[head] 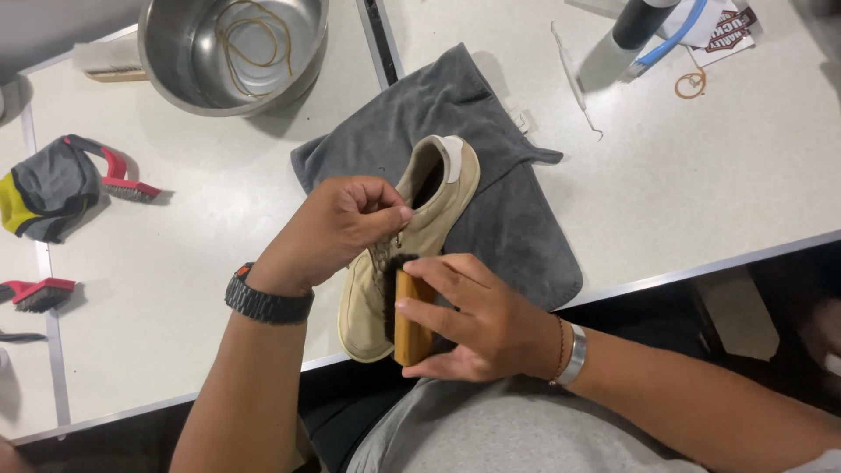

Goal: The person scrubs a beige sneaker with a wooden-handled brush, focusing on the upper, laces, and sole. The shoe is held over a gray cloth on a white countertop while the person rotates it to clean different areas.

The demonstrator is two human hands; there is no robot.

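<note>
Where the white worktop [175,263] begins at the left, red-handled brushes [39,293] and a grey-and-yellow cloth [48,188] lie, with a steel bowl [175,79] holding rubber bands behind them. Near the middle, the left hand [337,228] pinches the laces of a beige shoe [434,206], which lies on a grey towel [517,228], toe at the near edge. Against its side, the right hand [477,320] grips a wooden brush [407,324] with dark bristles. Far right lie a dark bottle [639,22] and a thin pick [574,79].

A matt beige suede-like shoe [420,228] lies on soft grey cloth [508,219]; the brush [410,320] has a smooth wooden back; at 11 o'clock a glossy steel bowl [175,61].
</note>
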